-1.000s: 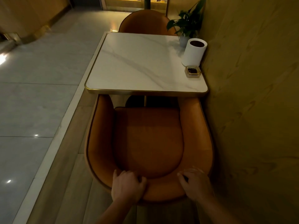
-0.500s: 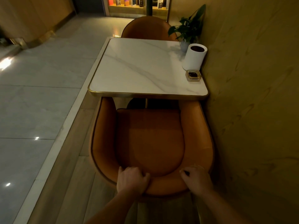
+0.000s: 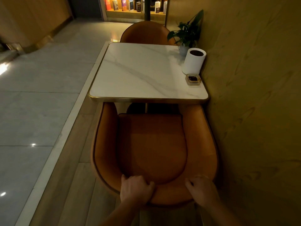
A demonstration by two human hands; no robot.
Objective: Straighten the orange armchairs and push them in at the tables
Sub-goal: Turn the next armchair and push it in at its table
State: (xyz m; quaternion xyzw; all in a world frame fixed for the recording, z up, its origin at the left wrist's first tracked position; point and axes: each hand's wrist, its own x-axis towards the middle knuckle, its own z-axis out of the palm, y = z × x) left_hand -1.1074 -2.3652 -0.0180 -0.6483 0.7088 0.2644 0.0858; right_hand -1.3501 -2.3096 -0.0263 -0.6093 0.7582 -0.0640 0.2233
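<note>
An orange armchair (image 3: 153, 144) faces a white marble table (image 3: 140, 74) with a gold rim, its arm fronts tucked just under the table's near edge. My left hand (image 3: 136, 189) grips the top of the chair's backrest left of centre, fingers curled over the rim. My right hand (image 3: 202, 190) grips the same rim right of centre. A second orange armchair (image 3: 146, 34) stands at the table's far side, only its back showing.
A wooden wall (image 3: 252, 95) runs close along the right of chair and table. On the table's right edge stand a white cylinder (image 3: 193, 61), a small glass ashtray (image 3: 193, 79) and a potted plant (image 3: 187, 35). Polished tile floor (image 3: 32, 103) lies left; a bookshelf (image 3: 136, 5) beyond.
The view has tilted up and drawn back a little. Both hands keep their hold on the backrest, and the chair stays tucked at the table's edge.
</note>
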